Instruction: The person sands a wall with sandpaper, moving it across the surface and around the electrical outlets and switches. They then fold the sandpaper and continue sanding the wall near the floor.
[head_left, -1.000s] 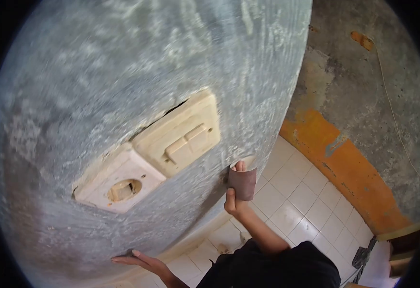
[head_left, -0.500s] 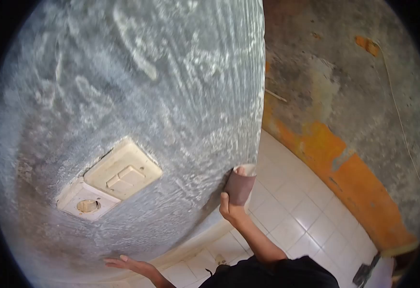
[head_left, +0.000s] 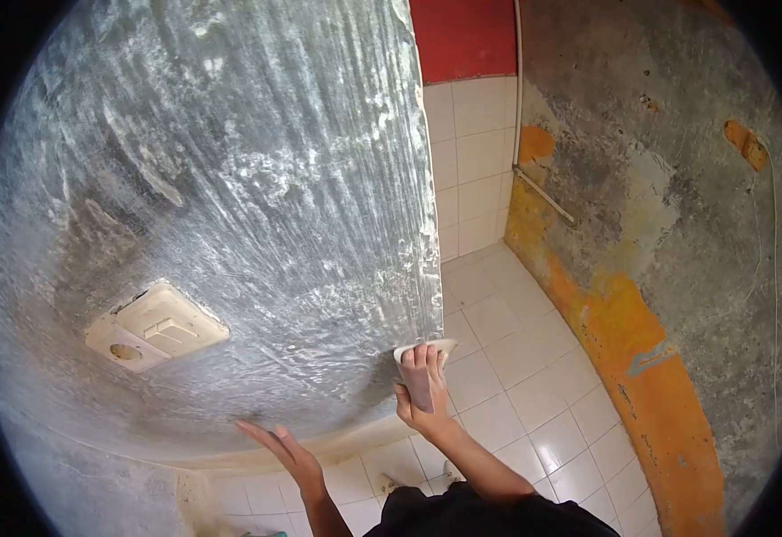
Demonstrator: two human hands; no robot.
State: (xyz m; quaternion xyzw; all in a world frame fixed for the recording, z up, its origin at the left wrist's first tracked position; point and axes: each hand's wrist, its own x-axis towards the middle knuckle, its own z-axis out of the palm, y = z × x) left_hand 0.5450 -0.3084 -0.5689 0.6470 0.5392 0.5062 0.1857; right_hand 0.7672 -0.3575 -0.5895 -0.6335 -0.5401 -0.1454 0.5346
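In my right hand (head_left: 431,385) is a bent piece of brown sandpaper (head_left: 417,380), its pale edge curling up past my fingers. The fingers press over it close to the vertical edge of a grey plastered wall (head_left: 257,206), and the thumb lies along its near side. My left hand (head_left: 291,455), lower and to the left, has its fingers stretched out with the tips right at the wall's lower part. Whitish streaks and rough patches cover the plaster.
A cream switch and socket plate (head_left: 157,327) is set in the wall at left. Beyond the edge lie white floor tiles (head_left: 516,376), a thin pipe (head_left: 518,98), a red panel (head_left: 467,38) and a worn grey wall (head_left: 713,268) with orange paint (head_left: 673,421).
The view has shifted, showing more past the wall's edge. My right fingers now cover the sandpaper, which looked more rolled before. My left hand has moved right relative to the switch plate.
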